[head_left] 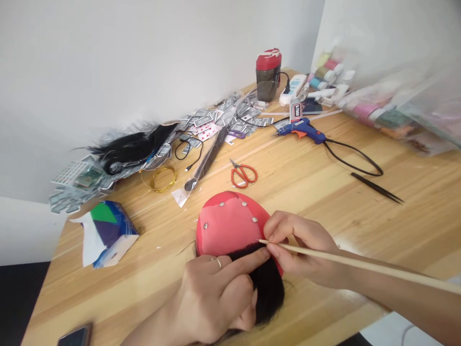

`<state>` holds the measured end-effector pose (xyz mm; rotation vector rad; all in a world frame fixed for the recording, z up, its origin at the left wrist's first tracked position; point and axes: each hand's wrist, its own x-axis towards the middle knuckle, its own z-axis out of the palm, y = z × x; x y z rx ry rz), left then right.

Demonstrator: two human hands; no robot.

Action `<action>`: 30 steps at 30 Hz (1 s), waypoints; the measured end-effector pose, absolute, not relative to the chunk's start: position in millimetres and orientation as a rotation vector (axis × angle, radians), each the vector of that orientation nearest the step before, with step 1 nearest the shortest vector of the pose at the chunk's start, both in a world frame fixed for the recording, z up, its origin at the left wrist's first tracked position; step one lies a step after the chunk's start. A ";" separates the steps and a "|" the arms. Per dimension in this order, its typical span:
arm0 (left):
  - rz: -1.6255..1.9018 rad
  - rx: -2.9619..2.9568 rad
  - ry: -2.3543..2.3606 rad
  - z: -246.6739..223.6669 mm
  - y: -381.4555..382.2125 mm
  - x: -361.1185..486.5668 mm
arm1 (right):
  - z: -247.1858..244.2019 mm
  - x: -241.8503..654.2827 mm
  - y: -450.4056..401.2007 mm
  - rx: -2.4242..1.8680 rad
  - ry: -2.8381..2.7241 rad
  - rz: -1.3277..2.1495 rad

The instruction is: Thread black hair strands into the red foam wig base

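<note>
A red rounded form [230,221] with a paler pink patch and several silver studs or pins lies on the wooden table. Black hair [268,283] covers its near part, with a straight upper edge across the pink patch. My left hand [219,293] rests over the hair, its index finger stretched along that edge and the other fingers curled into the strands. In a pinch, my right hand [298,242] grips a long thin wooden stick [353,261]. The stick's pointed tip is at the hair edge, just beyond my left index fingertip.
Red-handled scissors [245,174], a blue glue gun [302,129] and black tweezers [377,187] lie beyond the form. Playing cards [205,129], black hair [139,144] and gold wire [163,179] are at the back left. A tissue pack [111,230] and phone [75,336] lie left.
</note>
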<state>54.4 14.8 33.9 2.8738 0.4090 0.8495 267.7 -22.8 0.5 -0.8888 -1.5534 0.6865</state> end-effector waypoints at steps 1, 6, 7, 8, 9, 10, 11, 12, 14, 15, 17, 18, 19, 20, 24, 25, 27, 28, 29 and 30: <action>0.853 2.885 0.405 33.6 14.5 54.5 | 0.8 267.6 -22.5 -0.888 -1.554 0.685; 0.869 2.895 0.428 31.7 13.2 53.4 | 1.5 266.8 -21.9 -0.872 -1.546 0.673; 0.856 2.903 0.431 31.6 13.2 53.0 | 1.5 266.8 -22.1 -0.871 -1.543 0.676; 0.846 2.910 0.433 31.6 13.4 52.7 | 1.5 266.9 -22.3 -0.871 -1.540 0.677; 0.840 2.913 0.434 31.8 13.7 52.5 | 1.5 266.9 -22.6 -0.872 -1.538 0.678; 0.838 2.915 0.428 32.2 14.1 52.4 | 1.5 267.0 -23.0 -0.875 -1.538 0.680; 0.839 2.912 0.424 32.8 14.6 52.6 | 1.6 267.1 -23.3 -0.877 -1.539 0.683; 0.837 2.910 0.418 33.3 15.0 52.8 | 1.7 267.2 -23.6 -0.878 -1.539 0.685; 0.841 2.915 0.396 34.3 15.5 53.7 | 1.9 267.3 -23.9 -0.884 -1.542 0.689; 0.850 2.914 0.393 34.6 15.5 54.3 | 2.0 267.4 -24.0 -0.887 -1.544 0.690; 0.880 2.901 0.399 34.8 15.3 55.2 | 1.8 267.3 -23.8 -0.891 -1.549 0.683; 0.890 2.895 0.401 34.8 15.2 55.5 | 1.6 267.3 -23.7 -0.895 -1.552 0.680; 0.895 2.892 0.403 34.8 15.0 55.6 | 1.4 267.3 -23.5 -0.897 -1.557 0.680; 0.898 2.891 0.404 34.7 15.0 55.5 | 1.1 267.3 -23.2 -0.895 -1.559 0.680; 0.868 2.896 0.382 34.4 15.4 54.2 | 1.1 267.5 -22.3 -0.879 -1.555 0.695; 0.871 2.890 0.381 34.4 15.6 54.1 | 1.3 267.7 -22.3 -0.879 -1.554 0.698; 0.873 2.877 0.385 34.7 15.8 54.3 | 1.5 268.0 -22.7 -0.885 -1.552 0.703; 0.877 2.875 0.390 35.0 15.8 54.6 | 1.5 268.2 -23.1 -0.886 -1.550 0.703; 0.862 2.875 0.393 35.3 15.7 55.0 | 1.3 268.3 -23.6 -0.886 -1.548 0.704; 0.852 2.875 0.396 35.6 15.5 55.3 | 1.1 268.4 -24.2 -0.885 -1.546 0.708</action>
